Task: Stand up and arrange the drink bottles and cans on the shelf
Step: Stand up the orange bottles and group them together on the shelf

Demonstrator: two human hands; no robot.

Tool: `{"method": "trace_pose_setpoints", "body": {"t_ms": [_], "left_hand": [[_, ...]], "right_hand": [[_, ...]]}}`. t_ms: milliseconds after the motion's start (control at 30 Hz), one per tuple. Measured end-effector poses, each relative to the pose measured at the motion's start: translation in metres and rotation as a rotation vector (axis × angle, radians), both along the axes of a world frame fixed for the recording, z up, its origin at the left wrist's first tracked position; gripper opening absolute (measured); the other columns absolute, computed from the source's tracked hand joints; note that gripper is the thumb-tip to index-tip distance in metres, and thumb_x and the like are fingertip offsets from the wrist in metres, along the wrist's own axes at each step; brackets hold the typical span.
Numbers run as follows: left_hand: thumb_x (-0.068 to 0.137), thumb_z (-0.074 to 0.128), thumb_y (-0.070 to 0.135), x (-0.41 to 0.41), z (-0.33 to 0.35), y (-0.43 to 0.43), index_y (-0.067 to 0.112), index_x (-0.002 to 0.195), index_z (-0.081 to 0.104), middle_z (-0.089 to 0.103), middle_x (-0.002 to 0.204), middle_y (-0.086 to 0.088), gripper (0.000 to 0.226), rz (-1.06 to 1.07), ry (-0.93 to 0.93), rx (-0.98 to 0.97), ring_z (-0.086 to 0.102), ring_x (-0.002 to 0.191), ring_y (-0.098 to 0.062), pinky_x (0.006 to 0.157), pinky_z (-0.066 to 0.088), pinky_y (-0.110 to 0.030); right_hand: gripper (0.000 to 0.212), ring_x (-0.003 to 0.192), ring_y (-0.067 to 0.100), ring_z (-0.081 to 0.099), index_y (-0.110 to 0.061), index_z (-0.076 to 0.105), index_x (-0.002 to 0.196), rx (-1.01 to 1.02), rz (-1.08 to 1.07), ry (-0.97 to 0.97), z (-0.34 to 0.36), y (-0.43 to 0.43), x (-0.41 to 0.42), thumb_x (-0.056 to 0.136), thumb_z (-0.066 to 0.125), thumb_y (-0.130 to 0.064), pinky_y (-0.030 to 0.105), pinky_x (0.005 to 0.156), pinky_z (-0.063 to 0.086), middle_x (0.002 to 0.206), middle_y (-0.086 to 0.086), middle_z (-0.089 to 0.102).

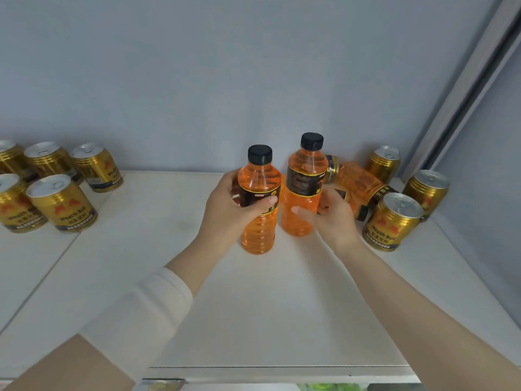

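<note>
Left hand (225, 210) wraps upright orange bottle (259, 204) mid-shelf (146, 244); right hand (334, 218) grips second upright bottle (303, 190) just beside. Third bottle (359, 184) lies behind right. Gold cans (60, 204) stand both sides.

Lying bottle (358, 184) behind the right hand (334, 218): mostly covered by the hand, the upright right bottle (303, 190) and the front can (390, 221); cap end not visible. Far-left cans (11, 201) clipped by the frame edge. Label text on both upright bottles too blurred to read. Left bottle (259, 201) label partly under left hand (234, 207) fingers. Objects below the shelf (253, 306) front edge cut off, unidentifiable.
</note>
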State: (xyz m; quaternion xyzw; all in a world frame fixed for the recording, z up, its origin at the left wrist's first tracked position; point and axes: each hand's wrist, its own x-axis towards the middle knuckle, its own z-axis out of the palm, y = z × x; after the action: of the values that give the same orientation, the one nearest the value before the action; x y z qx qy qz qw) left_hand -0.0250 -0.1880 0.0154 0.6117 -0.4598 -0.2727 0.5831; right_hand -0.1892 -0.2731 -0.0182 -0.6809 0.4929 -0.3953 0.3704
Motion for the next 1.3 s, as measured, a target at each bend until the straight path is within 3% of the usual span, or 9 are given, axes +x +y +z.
{"method": "trace_pose_setpoints", "body": {"t_ms": [100,267,400,500,600,800,933,1200,1300], "left_hand": [[0.066,0.081,0.017,0.002,0.005,0.001,0.023,0.113,0.054,0.064,0.109,0.006,0.054,0.044,-0.017,0.008,0.061,0.106,-0.013,0.096,0.048,-0.032],[0.069,0.079,0.022,0.017,0.021,0.017,0.017,0.122,0.054,0.063,0.119,0.001,0.059,0.11,-0.068,0.01,0.059,0.111,-0.014,0.096,0.045,-0.028],[0.071,0.078,0.025,0.041,0.037,0.042,0.024,0.113,0.055,0.064,0.112,0.005,0.048,0.136,-0.098,-0.011,0.059,0.107,-0.012,0.092,0.045,-0.025],[0.072,0.077,0.025,0.064,0.048,0.068,0.025,0.109,0.056,0.064,0.109,0.005,0.042,0.154,-0.112,-0.031,0.06,0.104,-0.012,0.086,0.045,-0.022],[0.073,0.077,0.024,0.094,0.058,0.1,0.024,0.108,0.059,0.066,0.109,0.002,0.039,0.15,-0.113,-0.053,0.062,0.105,-0.015,0.09,0.048,-0.028],[0.076,0.074,0.026,0.185,0.076,0.191,0.025,0.102,0.062,0.067,0.1,0.009,0.029,0.163,-0.145,-0.093,0.064,0.094,-0.007,0.075,0.049,-0.019],[0.073,0.076,0.03,0.269,0.076,0.255,0.024,0.102,0.064,0.069,0.106,0.004,0.031,0.211,-0.162,-0.063,0.064,0.101,-0.012,0.09,0.05,-0.032],[0.073,0.075,0.032,0.423,0.069,0.354,0.03,0.104,0.063,0.067,0.105,0.014,0.033,0.296,-0.176,0.006,0.062,0.101,-0.003,0.084,0.048,-0.023],[0.072,0.076,0.031,0.476,0.067,0.374,0.034,0.101,0.062,0.067,0.106,0.013,0.032,0.333,-0.183,0.021,0.062,0.104,-0.007,0.09,0.048,-0.027]], "right_hand": [[0.059,0.108,0.019,0.054,-0.017,0.06,0.116,-0.083,-0.035,0.05,0.003,0.002,0.007,0.063,0.083,-0.03,0.036,0.092,0.047,0.111,-0.003,0.057],[0.065,0.097,0.008,0.051,-0.019,0.054,0.122,-0.026,-0.037,0.051,0.01,0.011,0.014,0.065,0.082,-0.032,0.026,0.085,0.042,0.118,-0.001,0.062],[0.058,0.097,0.015,0.059,-0.017,0.061,0.113,0.001,-0.022,0.067,0.024,0.027,0.024,0.062,0.083,-0.034,0.031,0.089,0.047,0.107,0.001,0.067],[0.046,0.088,0.011,0.057,-0.017,0.064,0.106,0.005,0.026,0.057,0.039,0.049,0.042,0.065,0.082,-0.03,0.026,0.08,0.043,0.093,-0.005,0.062],[0.036,0.086,0.012,0.058,-0.02,0.065,0.096,0.009,0.06,0.014,0.055,0.08,0.074,0.065,0.081,-0.03,0.026,0.08,0.043,0.091,-0.003,0.064],[0.027,0.083,0.013,0.057,-0.028,0.058,0.078,0.035,0.109,-0.001,0.079,0.163,0.175,0.066,0.078,-0.041,0.026,0.079,0.042,0.087,-0.004,0.061],[0.027,0.083,0.013,0.055,-0.03,0.053,0.066,0.075,0.164,-0.027,0.082,0.225,0.259,0.066,0.077,-0.043,0.028,0.079,0.042,0.086,-0.004,0.059],[0.027,0.086,0.015,0.059,-0.031,0.053,0.067,0.136,0.296,0.007,0.073,0.304,0.416,0.067,0.077,-0.044,0.03,0.079,0.044,0.086,-0.004,0.062],[0.028,0.086,0.014,0.055,-0.031,0.052,0.067,0.154,0.345,0.004,0.069,0.314,0.467,0.068,0.076,-0.044,0.03,0.078,0.042,0.083,-0.008,0.059]]}}
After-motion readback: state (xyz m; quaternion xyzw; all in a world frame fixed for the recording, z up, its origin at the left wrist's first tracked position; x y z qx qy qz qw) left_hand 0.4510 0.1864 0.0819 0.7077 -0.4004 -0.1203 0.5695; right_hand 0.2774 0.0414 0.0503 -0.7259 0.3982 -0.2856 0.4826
